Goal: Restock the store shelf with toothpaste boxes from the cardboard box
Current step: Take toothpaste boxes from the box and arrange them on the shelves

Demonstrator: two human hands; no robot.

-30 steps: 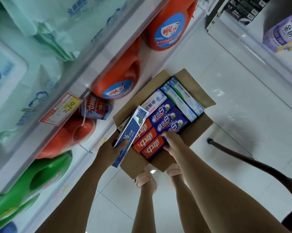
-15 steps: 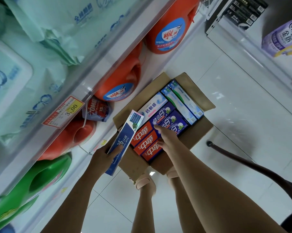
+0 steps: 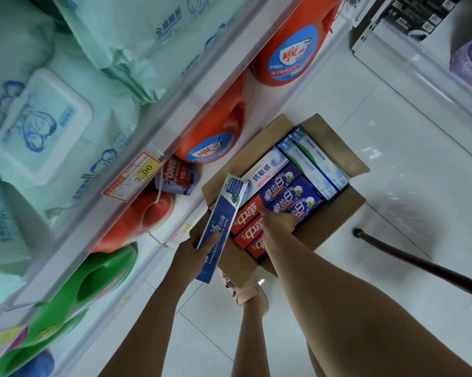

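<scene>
An open cardboard box [image 3: 335,221] stands on the floor against the shelf's foot, packed with toothpaste boxes: red ones [image 3: 247,219], purple ones [image 3: 292,197], a white-and-pink one [image 3: 264,170] and pale green ones [image 3: 313,159]. My left hand [image 3: 194,247] grips a long blue and white toothpaste box [image 3: 222,224] above the carton's left flap. My right hand [image 3: 279,221] reaches into the carton, fingers on the purple boxes beside the red ones; whether it grips one is hidden.
The store shelf [image 3: 158,137] rises on the left with wipe packs [image 3: 42,126], orange detergent jugs [image 3: 216,137] and green jugs [image 3: 93,284]. A yellow price tag [image 3: 133,176] hangs on the shelf edge. A dark pole [image 3: 419,263] crosses the tiled floor at right. My sandalled feet stand below the carton.
My right hand has slid from the red boxes up to the purple ones. My left hand has drawn the blue box slightly back and down.
</scene>
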